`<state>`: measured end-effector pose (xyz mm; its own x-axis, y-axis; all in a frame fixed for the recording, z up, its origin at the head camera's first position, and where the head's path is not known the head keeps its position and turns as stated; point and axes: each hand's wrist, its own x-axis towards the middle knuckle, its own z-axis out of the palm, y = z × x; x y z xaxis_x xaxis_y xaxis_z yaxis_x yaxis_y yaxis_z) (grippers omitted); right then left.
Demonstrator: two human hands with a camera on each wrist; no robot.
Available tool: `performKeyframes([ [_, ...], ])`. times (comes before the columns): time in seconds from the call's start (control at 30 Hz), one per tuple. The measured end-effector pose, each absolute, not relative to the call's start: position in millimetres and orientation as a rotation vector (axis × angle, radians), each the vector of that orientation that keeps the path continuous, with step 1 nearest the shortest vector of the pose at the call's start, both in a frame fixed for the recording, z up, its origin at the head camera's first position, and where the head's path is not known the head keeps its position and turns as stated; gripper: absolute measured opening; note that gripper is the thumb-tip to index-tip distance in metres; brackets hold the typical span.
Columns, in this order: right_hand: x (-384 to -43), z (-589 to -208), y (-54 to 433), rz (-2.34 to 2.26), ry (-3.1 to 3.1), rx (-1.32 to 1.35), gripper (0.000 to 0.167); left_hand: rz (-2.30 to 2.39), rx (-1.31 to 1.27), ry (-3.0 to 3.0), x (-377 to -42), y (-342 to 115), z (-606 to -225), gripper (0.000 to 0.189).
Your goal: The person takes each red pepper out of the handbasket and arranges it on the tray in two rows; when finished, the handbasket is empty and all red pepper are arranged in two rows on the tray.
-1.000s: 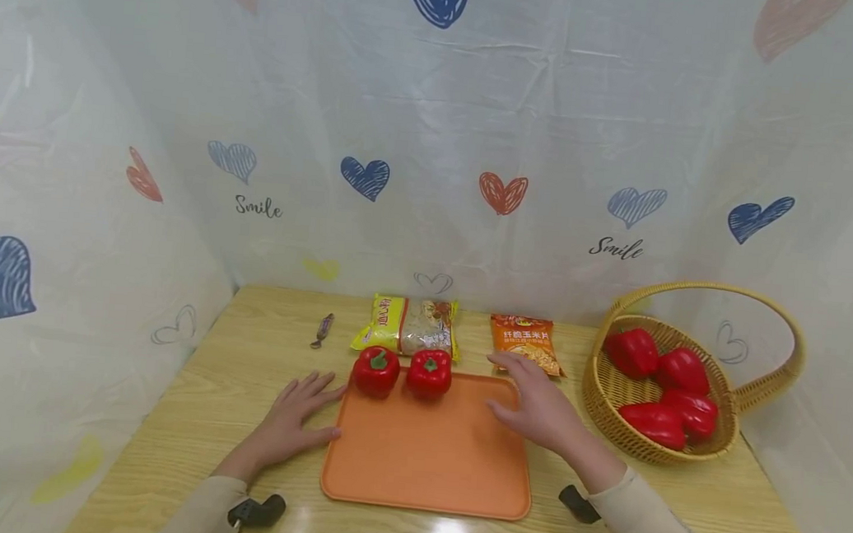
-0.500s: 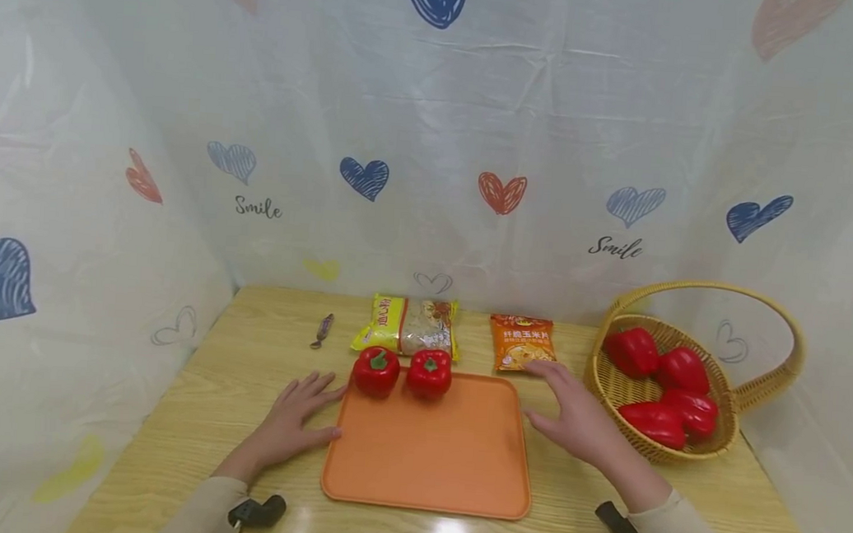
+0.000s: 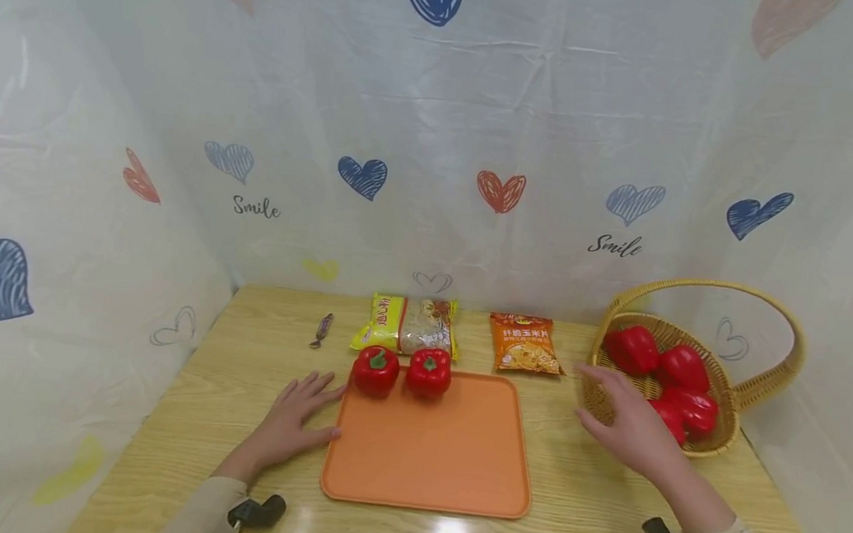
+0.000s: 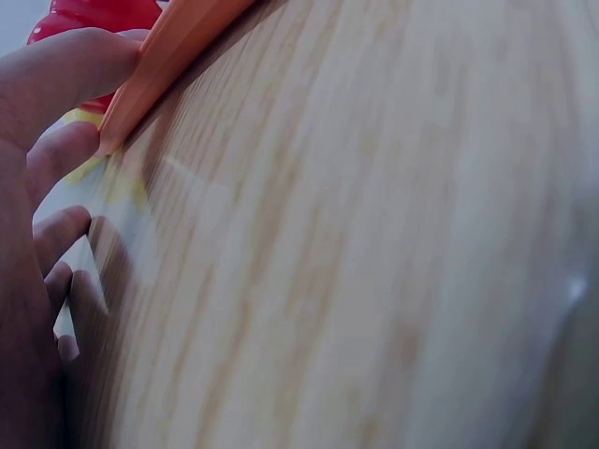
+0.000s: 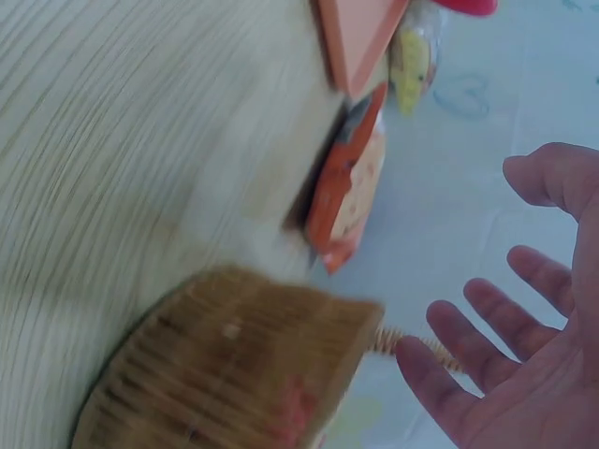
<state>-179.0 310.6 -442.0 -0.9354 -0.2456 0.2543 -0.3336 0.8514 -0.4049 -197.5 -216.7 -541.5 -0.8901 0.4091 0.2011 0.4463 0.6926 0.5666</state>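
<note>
My left hand (image 3: pixel 292 424) lies with fingers spread at the left edge of an orange tray (image 3: pixel 428 456), thumb and fingertip at its rim. In the left wrist view the thumb touches the tray's side. Two red bell peppers (image 3: pixel 376 370) with green stems stand at the tray's back left. My right hand (image 3: pixel 634 425) hovers with relaxed, parted fingers over the left side of a wicker basket (image 3: pixel 728 440), holding nothing. Several red bell peppers (image 3: pixel 681 370) lie in the basket, one partly hidden behind the hand. The right wrist view shows the palm (image 5: pixel 552 393) bare beside the basket.
Behind the tray lie a yellow noodle packet (image 3: pixel 415 326) and an orange snack bag (image 3: pixel 525 344). A small wrapped candy (image 3: pixel 321 330) is at the back left. The basket's tall handle (image 3: pixel 786 325) arches up at the right, near the curtain (image 3: pixel 438 94).
My right hand has moved from above the tray's right edge rightward to the basket, uncovering the snack bag. The left hand and the peppers stay where they were.
</note>
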Motion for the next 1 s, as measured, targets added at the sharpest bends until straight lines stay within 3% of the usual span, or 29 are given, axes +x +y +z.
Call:
performKeyframes([
  [0.53, -162, -436, 372, 0.638, -2.886, 0.238, 0.066, -0.972, -0.728, -2.824, -197, -216, -540, 0.067],
  [1.0, -162, -435, 389, 0.609, -3.025, -0.003, 0.064, -0.964, -0.734, -2.811, -197, -217, -542, 0.067],
])
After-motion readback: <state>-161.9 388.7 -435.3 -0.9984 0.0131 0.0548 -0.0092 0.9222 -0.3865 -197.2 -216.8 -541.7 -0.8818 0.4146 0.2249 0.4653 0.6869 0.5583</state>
